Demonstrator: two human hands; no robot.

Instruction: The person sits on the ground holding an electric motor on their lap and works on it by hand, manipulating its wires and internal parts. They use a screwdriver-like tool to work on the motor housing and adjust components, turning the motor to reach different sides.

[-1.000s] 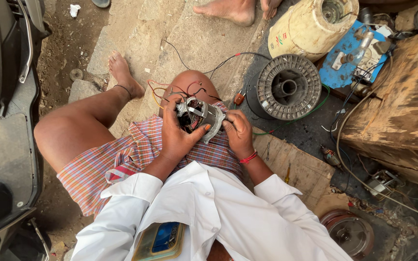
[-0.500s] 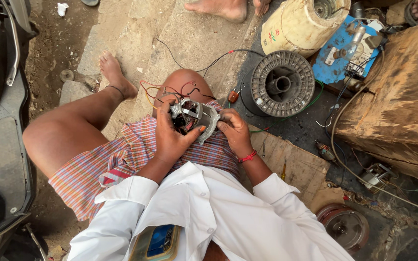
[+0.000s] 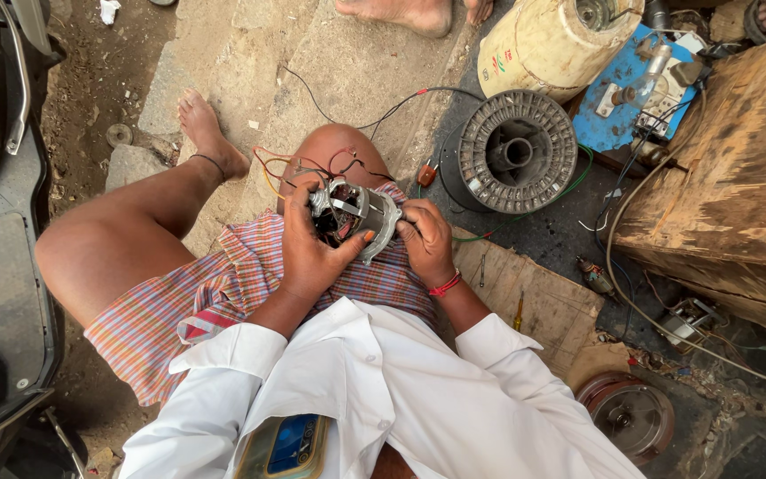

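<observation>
The left hand point(image 3: 312, 257) wraps around the small motor point(image 3: 354, 215), its grip clamped on the metal frame from 7 o'clock, thumb across the front. The right hand point(image 3: 425, 241) presses the motor's edge at 3 o'clock; its fingertips seem pinched there, though they are partly hidden. The motor rests over the checked cloth point(image 3: 223, 293) on the lap, red wires point(image 3: 290, 164) trailing toward 11 o'clock. A grey finned rotor point(image 3: 514, 153) lies on the ground at 2 o'clock.

A grey finned rotor point(image 3: 516, 151), cream drum point(image 3: 547, 40) and perhaps a screwdriver point(image 3: 519, 311).
</observation>
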